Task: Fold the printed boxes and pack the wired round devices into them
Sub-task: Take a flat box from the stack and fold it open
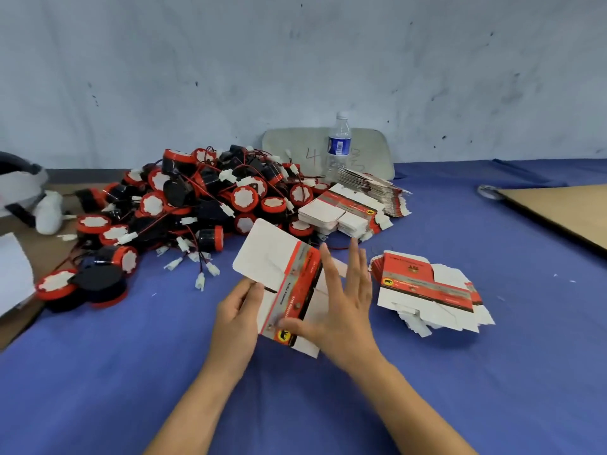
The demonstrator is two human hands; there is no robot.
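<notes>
One box (279, 284), flat and unfolded, is held tilted just above the blue cloth (164, 372). Its white flap points away and its red printed band runs down the middle. The left hand (235, 318) grips the box's left edge, thumb on the face and fingers curled behind. The right hand (338, 310) lies against the box's right side with fingers straight and spread, thumb touching the lower end of the printed band. It is blurred, and it clasps nothing. Just right of the box a fanned stack (427, 290) of flat boxes lies on the cloth. Behind the box more flat boxes (341, 211) are piled in a row. Left of and behind the box sits a heap of devices (197, 205), red and black with thin wires and white plugs. Farther behind the box a bottle (339, 142) stands before a pale board (289, 146) leaning on the wall. Well to the box's right lies cardboard (565, 211).
</notes>
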